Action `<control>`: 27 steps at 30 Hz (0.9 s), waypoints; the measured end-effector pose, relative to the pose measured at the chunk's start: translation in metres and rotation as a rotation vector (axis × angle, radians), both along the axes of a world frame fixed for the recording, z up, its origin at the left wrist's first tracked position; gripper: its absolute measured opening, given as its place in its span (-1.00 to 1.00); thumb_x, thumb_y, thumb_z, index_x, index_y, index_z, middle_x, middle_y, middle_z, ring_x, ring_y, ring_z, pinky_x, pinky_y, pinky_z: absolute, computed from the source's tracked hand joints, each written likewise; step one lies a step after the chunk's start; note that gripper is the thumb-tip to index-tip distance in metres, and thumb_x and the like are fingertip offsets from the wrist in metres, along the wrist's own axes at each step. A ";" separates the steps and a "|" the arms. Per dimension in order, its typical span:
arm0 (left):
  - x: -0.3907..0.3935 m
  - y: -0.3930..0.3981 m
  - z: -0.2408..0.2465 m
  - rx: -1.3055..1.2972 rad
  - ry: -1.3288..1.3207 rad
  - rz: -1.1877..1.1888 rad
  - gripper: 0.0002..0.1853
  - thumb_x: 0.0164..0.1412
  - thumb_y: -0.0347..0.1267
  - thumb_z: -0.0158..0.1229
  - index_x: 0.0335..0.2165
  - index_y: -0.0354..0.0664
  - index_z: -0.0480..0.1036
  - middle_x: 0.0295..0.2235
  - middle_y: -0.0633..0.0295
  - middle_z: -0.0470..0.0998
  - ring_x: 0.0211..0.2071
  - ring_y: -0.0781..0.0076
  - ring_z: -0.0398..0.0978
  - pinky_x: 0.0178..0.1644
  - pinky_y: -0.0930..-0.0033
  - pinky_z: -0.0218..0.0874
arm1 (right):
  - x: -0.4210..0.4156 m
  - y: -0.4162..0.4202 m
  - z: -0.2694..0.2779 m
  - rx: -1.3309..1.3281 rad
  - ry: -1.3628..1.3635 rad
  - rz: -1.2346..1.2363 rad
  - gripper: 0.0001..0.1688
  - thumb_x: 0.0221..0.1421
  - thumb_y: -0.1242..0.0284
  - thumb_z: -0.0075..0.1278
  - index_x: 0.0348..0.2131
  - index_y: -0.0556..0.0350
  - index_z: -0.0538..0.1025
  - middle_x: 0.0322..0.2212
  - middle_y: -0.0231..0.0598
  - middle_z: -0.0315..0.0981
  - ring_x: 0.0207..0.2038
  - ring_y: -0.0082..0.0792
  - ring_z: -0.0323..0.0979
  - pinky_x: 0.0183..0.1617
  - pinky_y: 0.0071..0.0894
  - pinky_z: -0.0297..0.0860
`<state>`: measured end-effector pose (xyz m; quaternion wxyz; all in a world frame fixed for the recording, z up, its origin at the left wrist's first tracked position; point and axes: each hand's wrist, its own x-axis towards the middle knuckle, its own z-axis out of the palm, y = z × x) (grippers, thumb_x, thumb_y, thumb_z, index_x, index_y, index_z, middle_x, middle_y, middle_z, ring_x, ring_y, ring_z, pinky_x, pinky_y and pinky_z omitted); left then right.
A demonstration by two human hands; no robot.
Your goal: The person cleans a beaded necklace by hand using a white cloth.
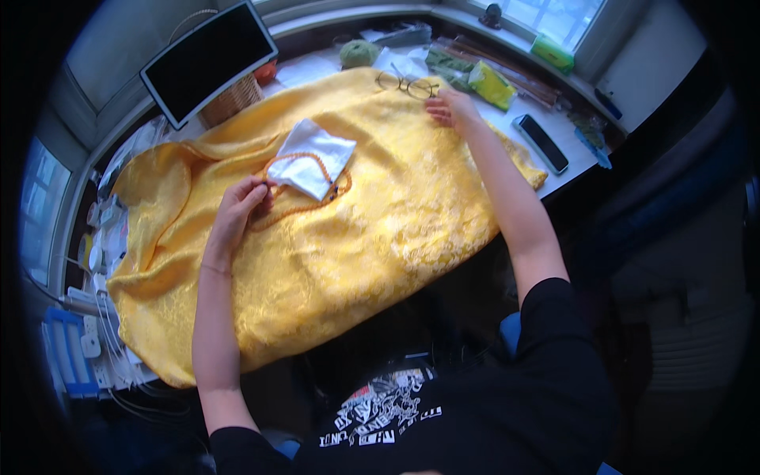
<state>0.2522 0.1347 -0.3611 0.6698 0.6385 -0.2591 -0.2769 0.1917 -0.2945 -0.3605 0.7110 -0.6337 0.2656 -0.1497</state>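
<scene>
Yellow brocade cloth [356, 237] lies in folds over a white table. On its middle is a folded white cloth [317, 151], with a string of amber-coloured beads [297, 209] lying over and around it. My left hand [240, 205] pinches the left side of the bead string between thumb and fingers. At the cloth's far edge my right hand [454, 110] is beside a pair of round eyeglasses [407, 86], its fingers near one end of the frame. Whether it grips the glasses I cannot tell.
A smartphone [541, 142] and a green tissue pack [493, 85] lie at the right. Behind the cloth are a ball of green yarn [359, 53], a wicker basket [233, 101] and a dark-screened display [208, 59]. Cables and a power strip [92, 341] are at the left edge.
</scene>
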 end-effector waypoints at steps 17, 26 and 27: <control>-0.062 0.002 0.054 0.289 -1.221 0.327 -0.68 0.00 -0.49 0.01 -0.20 -0.31 0.34 -0.25 0.04 0.42 -0.15 0.14 0.35 -0.06 0.30 0.12 | -0.288 0.181 -0.002 -0.567 0.132 0.891 -0.62 -0.07 0.45 -0.03 -0.18 0.18 0.38 -0.37 -0.16 0.41 -0.27 -0.28 0.38 -0.18 -0.40 0.28; -0.319 0.120 -0.055 0.358 0.454 0.205 -0.77 0.07 -0.41 -0.06 -0.26 -0.27 0.33 -0.27 0.14 0.41 -0.20 0.46 0.33 -0.11 0.42 0.13 | -0.368 0.205 -0.008 -0.283 0.845 0.904 -0.60 0.04 0.25 -0.16 -0.55 0.27 0.46 -0.70 -0.17 0.39 -0.60 -0.33 0.38 -0.48 -0.44 0.27; -0.351 0.137 -0.086 0.365 0.607 0.453 -0.74 0.08 -0.40 -0.07 -0.22 -0.27 0.30 -0.23 0.14 0.39 -0.15 0.48 0.30 -0.08 0.43 0.11 | -0.381 0.209 -0.028 -0.384 0.850 0.882 -0.60 0.03 0.23 -0.15 -0.53 0.27 0.42 -0.63 -0.13 0.39 -0.53 -0.28 0.40 -0.42 -0.38 0.28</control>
